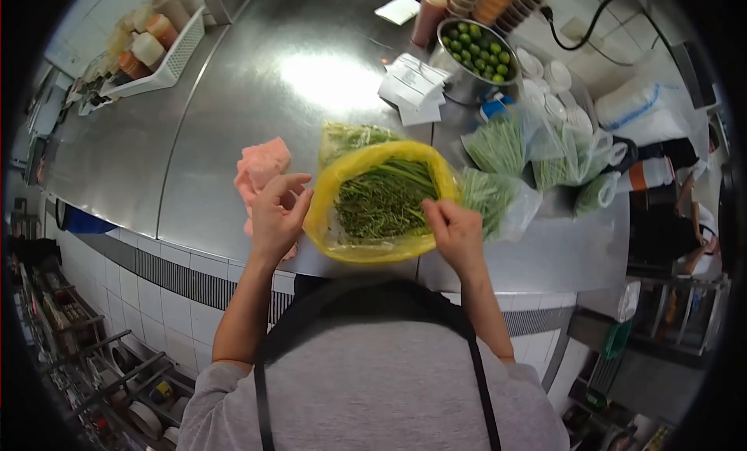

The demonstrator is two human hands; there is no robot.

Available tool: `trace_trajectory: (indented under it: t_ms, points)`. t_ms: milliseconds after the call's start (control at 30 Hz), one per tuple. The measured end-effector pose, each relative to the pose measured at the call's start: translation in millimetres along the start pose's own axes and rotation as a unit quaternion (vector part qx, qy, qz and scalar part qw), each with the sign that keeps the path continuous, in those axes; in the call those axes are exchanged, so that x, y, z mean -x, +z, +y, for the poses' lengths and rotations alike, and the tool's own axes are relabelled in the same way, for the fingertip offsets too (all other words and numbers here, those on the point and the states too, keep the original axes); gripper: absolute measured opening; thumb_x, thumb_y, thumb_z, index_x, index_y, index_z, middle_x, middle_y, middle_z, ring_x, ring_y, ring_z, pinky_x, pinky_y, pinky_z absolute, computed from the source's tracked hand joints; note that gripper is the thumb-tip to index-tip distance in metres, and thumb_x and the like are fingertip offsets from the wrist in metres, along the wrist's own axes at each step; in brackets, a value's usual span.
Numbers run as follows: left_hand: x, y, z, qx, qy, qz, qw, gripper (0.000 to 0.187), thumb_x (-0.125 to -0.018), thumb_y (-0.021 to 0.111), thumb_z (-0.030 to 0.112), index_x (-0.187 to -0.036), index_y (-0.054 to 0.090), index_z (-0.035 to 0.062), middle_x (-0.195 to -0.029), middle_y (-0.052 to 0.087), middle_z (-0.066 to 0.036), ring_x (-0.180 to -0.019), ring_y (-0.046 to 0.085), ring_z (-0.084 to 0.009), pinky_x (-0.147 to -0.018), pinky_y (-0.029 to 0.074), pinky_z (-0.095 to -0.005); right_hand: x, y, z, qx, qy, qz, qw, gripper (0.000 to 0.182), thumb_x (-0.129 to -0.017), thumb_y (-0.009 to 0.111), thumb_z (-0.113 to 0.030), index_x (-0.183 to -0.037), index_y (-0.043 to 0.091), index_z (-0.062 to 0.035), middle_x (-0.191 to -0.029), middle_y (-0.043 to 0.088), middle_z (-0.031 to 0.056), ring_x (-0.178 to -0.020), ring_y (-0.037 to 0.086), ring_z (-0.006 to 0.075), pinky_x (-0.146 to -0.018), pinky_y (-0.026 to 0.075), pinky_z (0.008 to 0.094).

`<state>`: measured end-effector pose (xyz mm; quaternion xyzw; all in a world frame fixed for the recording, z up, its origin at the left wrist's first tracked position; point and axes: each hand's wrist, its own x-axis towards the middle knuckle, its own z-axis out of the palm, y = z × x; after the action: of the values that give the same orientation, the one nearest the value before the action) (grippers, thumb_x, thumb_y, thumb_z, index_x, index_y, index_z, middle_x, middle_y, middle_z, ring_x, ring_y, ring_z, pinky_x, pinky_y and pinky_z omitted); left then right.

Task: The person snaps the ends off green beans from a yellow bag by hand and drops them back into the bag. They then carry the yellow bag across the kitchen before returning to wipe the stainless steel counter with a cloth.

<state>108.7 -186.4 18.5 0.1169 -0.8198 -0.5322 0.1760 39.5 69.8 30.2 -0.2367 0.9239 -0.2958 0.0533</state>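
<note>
A yellow plastic bag (pixel 331 249) stands wide-mouthed at the front of the steel table, its rim rolled outward. Inside lies a bundle of thin green herbs (pixel 381 202), stems and leaves together. Just left of the rim is my left hand (pixel 278 216), its fingers bent but apart and nothing visible between them. My right hand (pixel 457 235) is closed in a pinch over the right side of the bag, fingertips at the edge of the herbs; what they pinch is hidden. A crumpled pink cloth (pixel 263 167) lies beyond my left hand.
Behind the yellow bag lies another clear bag of greens (pixel 354 138). Clear bags of cut green vegetables (pixel 498 143) sit to the right. Farther back are a metal pot (pixel 459 89) of limes, paper slips (pixel 412 85), and a white basket (pixel 167 66) of bottles at left.
</note>
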Motion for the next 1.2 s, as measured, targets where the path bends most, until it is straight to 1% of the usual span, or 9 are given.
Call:
trace_trajectory:
  t_ms: [67,200,267,367,500,667,767,833,1200]
  points:
    - [0.5,9.7,1.9,0.008,-0.002,-0.014,1.000,0.016,-0.076,0.062,0.001,-0.092,0.062,0.0019,-0.072,0.056,-0.002,-0.054,0.047,-0.0067,-0.051,0.039,-0.0206,-6.1,-4.1,-0.8,-0.146,0.013,0.135,0.980,0.012,-0.079,0.060,-0.014,-0.086,0.059,-0.0050,-0.068,0.059,0.0115,-0.057,0.056,0.0290,-0.053,0.044,0.0354]
    - [-7.2,50.2,11.0,0.000,0.076,-0.109,0.991,0.014,-0.077,0.060,0.000,-0.091,0.063,0.0029,-0.080,0.059,-0.007,-0.064,0.057,-0.0149,-0.057,0.045,-0.0249,-5.3,-7.5,17.9,-0.061,-0.001,0.149,0.987,0.015,-0.081,0.058,-0.015,-0.092,0.058,-0.0046,-0.080,0.061,0.0142,-0.065,0.058,0.0322,-0.056,0.045,0.0364]
    - [-19.1,75.2,10.8,-0.063,0.187,-0.163,0.967,0.016,-0.078,0.058,0.001,-0.093,0.063,0.0031,-0.085,0.059,-0.008,-0.072,0.059,-0.0202,-0.064,0.047,-0.0273,-2.4,-10.5,26.0,-0.039,0.126,0.017,0.991,0.023,-0.081,0.057,-0.014,-0.102,0.055,-0.0054,-0.089,0.061,0.0149,-0.071,0.059,0.0312,-0.060,0.046,0.0362]
    - [-36.9,116.6,5.1,-0.134,0.287,-0.178,0.932,0.017,-0.077,0.058,0.005,-0.093,0.063,0.0043,-0.089,0.059,-0.009,-0.081,0.057,-0.0264,-0.070,0.047,-0.0334,4.4,-1.3,24.1,-0.123,0.062,0.169,0.976,0.019,-0.080,0.059,-0.015,-0.097,0.058,-0.0062,-0.087,0.060,0.0119,-0.072,0.060,0.0290,-0.062,0.047,0.0346]
    - [-50.6,151.2,-2.7,-0.231,0.346,-0.226,0.881,0.018,-0.075,0.058,0.009,-0.092,0.063,0.0060,-0.089,0.057,-0.009,-0.085,0.055,-0.0266,-0.074,0.046,-0.0364,16.2,-1.4,26.9,-0.066,0.027,0.143,0.987,0.015,-0.079,0.060,-0.015,-0.091,0.061,-0.0067,-0.083,0.059,0.0089,-0.071,0.059,0.0275,-0.062,0.047,0.0349]
    - [-51.2,145.5,6.9,-0.231,0.366,-0.247,0.867,0.005,-0.071,0.058,0.008,-0.075,0.057,0.0047,-0.079,0.053,-0.010,-0.081,0.055,-0.0268,-0.071,0.046,-0.0373,19.4,3.3,31.2,-0.074,0.041,0.153,0.985,0.017,-0.078,0.061,-0.015,-0.093,0.061,-0.0080,-0.083,0.059,0.0082,-0.074,0.059,0.0259,-0.064,0.047,0.0352]
    - [-48.0,130.0,20.6,-0.239,0.346,-0.274,0.865,0.008,-0.073,0.059,0.009,-0.081,0.058,0.0060,-0.081,0.054,-0.009,-0.079,0.055,-0.0274,-0.069,0.045,-0.0371,9.1,3.8,28.6,-0.022,-0.053,0.238,0.970,0.020,-0.077,0.061,-0.014,-0.096,0.062,-0.0077,-0.084,0.059,0.0070,-0.080,0.058,0.0254,-0.067,0.048,0.0353]
    - [-42.2,117.4,31.9,-0.228,0.352,-0.266,0.868,0.009,-0.074,0.059,0.007,-0.083,0.058,0.0053,-0.081,0.054,-0.009,-0.077,0.056,-0.0282,-0.067,0.046,-0.0368,5.3,5.4,26.3,0.006,-0.117,0.186,0.976,0.022,-0.076,0.060,-0.012,-0.098,0.062,-0.0070,-0.085,0.059,0.0061,-0.083,0.057,0.0250,-0.069,0.047,0.0351]
    - [-19.0,74.2,54.9,-0.181,0.330,-0.238,0.895,0.012,-0.075,0.058,0.003,-0.086,0.057,0.0051,-0.081,0.053,-0.009,-0.078,0.055,-0.0257,-0.068,0.046,-0.0352,7.9,-8.7,7.3,-0.061,-0.121,0.144,0.980,0.013,-0.074,0.060,-0.012,-0.084,0.061,-0.0051,-0.080,0.059,0.0076,-0.071,0.058,0.0258,-0.062,0.048,0.0345]
